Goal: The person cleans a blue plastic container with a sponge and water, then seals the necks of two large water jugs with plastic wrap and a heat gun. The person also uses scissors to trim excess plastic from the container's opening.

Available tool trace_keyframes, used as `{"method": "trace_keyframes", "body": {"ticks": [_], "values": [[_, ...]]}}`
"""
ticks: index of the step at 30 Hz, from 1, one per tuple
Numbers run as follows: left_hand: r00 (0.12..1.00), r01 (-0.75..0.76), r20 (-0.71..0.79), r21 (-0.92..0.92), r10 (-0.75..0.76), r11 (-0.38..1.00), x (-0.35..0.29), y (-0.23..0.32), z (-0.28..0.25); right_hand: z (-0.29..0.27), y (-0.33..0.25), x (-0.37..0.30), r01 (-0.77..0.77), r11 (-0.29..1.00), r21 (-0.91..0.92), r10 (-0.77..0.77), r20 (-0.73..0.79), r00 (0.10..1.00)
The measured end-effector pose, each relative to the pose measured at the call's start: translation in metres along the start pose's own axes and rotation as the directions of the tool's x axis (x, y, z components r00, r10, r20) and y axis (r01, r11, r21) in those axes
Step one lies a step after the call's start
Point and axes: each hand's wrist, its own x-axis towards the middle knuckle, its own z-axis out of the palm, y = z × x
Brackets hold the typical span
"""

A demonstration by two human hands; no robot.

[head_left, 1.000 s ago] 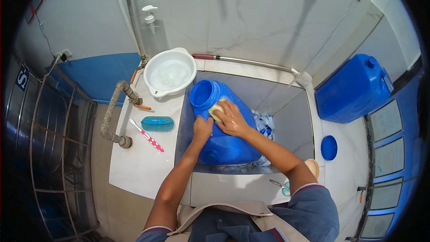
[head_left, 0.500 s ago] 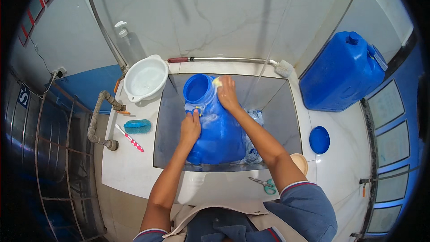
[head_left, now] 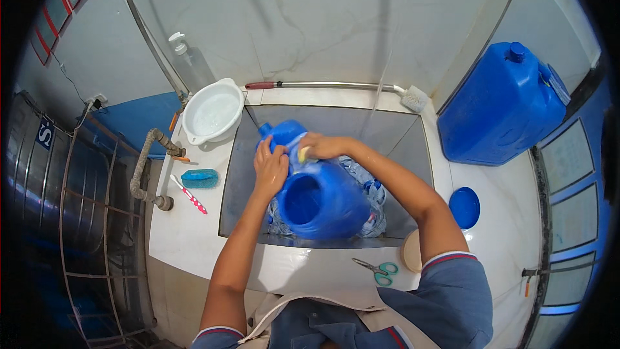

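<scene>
A blue plastic water jug (head_left: 345,200) lies tilted in the grey sink (head_left: 408,149), its wide round mouth uncapped and facing me. White suds streak its wet side. My left hand (head_left: 271,168) grips the jug at its upper left, below the small spout. Pinched in my right hand (head_left: 323,147) is a yellow sponge (head_left: 303,154), pressed against the soapy surface near the handle area; my fingers hide most of it. Crumpled clear-and-blue plastic (head_left: 376,210) lies in the sink under the jug.
A white basin (head_left: 210,116), pump bottle (head_left: 188,65), blue scrub brush (head_left: 200,178) and pink toothbrush (head_left: 189,195) stand or lie left. A long-handled brush (head_left: 336,85) lies behind the sink. Rightward are another blue jug (head_left: 500,110) and blue lid (head_left: 464,207); scissors (head_left: 381,270) lie in front.
The jug has been turned so its mouth swings from the far left toward me. My right hand with the sponge has moved left and nearer; my left hand has shifted its hold.
</scene>
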Motion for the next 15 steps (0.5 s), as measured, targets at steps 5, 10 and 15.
{"method": "trace_keyframes", "body": {"ticks": [5,10,15], "values": [[0.822,0.553,0.443,-0.472,-0.357,0.686,0.013,0.000,-0.007,0.139,0.063,-0.034,-0.323,0.940,0.105,0.217,-0.918,0.333],[0.889,0.436,0.386,-0.548,-0.246,0.714,-0.005,-0.007,-0.005,0.082,-0.035,0.009,-0.204,0.969,-0.137,-0.105,-0.982,0.159],[0.896,0.413,0.397,-0.582,-0.198,0.701,0.003,0.005,-0.013,0.060,0.075,0.010,-0.402,0.909,0.107,0.203,-0.958,0.204]]}}
